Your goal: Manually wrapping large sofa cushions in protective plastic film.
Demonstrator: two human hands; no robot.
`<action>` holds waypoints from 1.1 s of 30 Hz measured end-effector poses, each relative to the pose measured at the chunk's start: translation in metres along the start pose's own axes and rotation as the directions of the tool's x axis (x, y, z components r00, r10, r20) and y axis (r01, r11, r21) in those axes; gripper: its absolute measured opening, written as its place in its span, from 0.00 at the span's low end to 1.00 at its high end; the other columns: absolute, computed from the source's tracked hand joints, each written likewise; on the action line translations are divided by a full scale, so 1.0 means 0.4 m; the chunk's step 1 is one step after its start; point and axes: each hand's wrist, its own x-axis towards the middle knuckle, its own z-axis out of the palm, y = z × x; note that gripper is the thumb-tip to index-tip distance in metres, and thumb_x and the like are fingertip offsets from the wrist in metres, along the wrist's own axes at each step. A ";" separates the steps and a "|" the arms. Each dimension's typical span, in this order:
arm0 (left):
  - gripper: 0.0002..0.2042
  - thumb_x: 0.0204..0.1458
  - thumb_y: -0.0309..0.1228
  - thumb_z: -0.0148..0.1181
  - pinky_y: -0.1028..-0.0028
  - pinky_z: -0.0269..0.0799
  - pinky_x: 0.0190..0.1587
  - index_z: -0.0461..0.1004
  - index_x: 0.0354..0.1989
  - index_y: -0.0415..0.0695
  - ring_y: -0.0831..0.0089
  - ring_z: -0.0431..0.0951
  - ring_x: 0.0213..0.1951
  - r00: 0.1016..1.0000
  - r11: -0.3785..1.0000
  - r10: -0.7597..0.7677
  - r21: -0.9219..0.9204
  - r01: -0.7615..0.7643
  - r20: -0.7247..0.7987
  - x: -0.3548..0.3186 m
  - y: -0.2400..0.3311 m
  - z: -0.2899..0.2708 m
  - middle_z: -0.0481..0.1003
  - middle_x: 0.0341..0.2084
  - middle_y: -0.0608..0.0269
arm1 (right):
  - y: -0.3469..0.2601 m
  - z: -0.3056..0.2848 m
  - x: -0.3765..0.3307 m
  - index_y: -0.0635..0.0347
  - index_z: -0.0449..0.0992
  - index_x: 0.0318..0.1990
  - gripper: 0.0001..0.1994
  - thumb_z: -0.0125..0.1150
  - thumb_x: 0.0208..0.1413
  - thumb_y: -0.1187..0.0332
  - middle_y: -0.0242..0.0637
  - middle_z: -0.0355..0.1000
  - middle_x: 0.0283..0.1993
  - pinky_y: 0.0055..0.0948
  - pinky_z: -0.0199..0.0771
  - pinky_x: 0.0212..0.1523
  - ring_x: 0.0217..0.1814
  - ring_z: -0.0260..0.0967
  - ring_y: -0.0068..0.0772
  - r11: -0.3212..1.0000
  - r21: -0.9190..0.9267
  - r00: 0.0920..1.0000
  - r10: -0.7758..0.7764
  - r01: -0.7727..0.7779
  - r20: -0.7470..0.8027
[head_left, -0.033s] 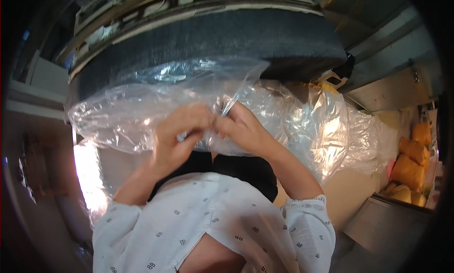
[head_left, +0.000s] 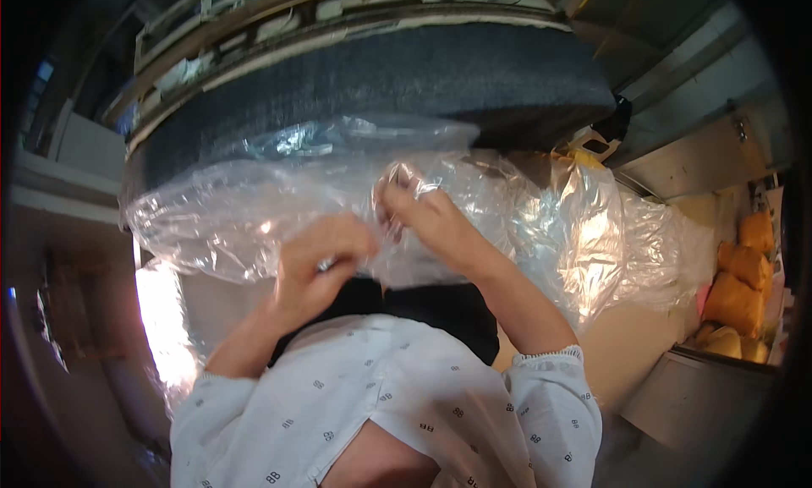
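Clear plastic bag [head_left: 254, 217]: it hangs in front of the person's chest, spread wide to both sides of the fingers and crumpled where they meet it.

Nearest the camera is the white patterned shirt [head_left: 381, 395], with both forearms rising out of its short sleeves. Just beyond it, below the fingers, lies a black thing [head_left: 423, 306], partly covered by the film.

The left hand [head_left: 317, 264] has dropped lower than it was a moment ago and sits apart from the other. Its fingers are curled in on a fold of the bag. The right hand [head_left: 427, 217] has stayed high, its fingertips pinched on a bunched edge of the film just above and to the right of the left hand. In the earlier picture both hands worked close together at that one spot. Now the film between them looks drawn taut, so I judge that the edge is being pulled apart.

Behind the bag, beyond the fingertips, a big dark grey roll [head_left: 381, 82] fills the view under cluttered shelving. Well off to the right of the right hand sit yellow bundles [head_left: 744, 285].
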 end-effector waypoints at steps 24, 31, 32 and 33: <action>0.14 0.59 0.36 0.47 0.74 0.63 0.47 0.69 0.42 0.36 0.70 0.70 0.41 0.613 0.688 0.156 0.531 0.496 -0.775 -0.088 -0.652 -0.846 0.71 0.35 0.59 | -0.282 -0.703 0.024 0.63 0.59 0.61 0.25 0.42 0.61 0.56 0.45 0.57 0.63 0.40 0.46 0.66 0.66 0.52 0.41 0.253 -0.915 0.147 -0.939 -0.313 -0.310; 0.16 0.60 0.38 0.45 0.68 0.63 0.51 0.67 0.47 0.36 0.58 0.71 0.46 0.660 0.280 0.049 0.644 0.712 -0.750 -0.557 -0.664 -1.302 0.71 0.43 0.49 | -0.109 -0.971 0.148 0.56 0.71 0.52 0.26 0.43 0.56 0.47 0.53 0.61 0.58 0.46 0.56 0.57 0.58 0.60 0.55 -0.008 -0.753 0.611 -0.589 -0.658 -0.528; 0.17 0.60 0.38 0.45 0.67 0.63 0.51 0.66 0.49 0.36 0.56 0.71 0.47 0.652 0.226 0.025 0.639 0.735 -0.758 -0.635 -0.631 -1.388 0.71 0.45 0.48 | -0.158 -0.877 0.154 0.57 0.74 0.49 0.26 0.46 0.55 0.46 0.54 0.66 0.54 0.44 0.64 0.51 0.51 0.67 0.55 0.086 -0.697 0.584 -0.479 -0.712 -0.656; 0.18 0.60 0.38 0.44 0.66 0.63 0.51 0.65 0.50 0.35 0.54 0.71 0.48 0.650 0.197 -0.003 0.637 0.745 -0.760 -0.636 -0.639 -1.437 0.70 0.47 0.47 | -0.187 -0.884 0.125 0.57 0.74 0.49 0.26 0.46 0.55 0.46 0.54 0.66 0.54 0.44 0.64 0.51 0.51 0.67 0.55 0.082 -0.679 0.568 -0.480 -0.729 -0.668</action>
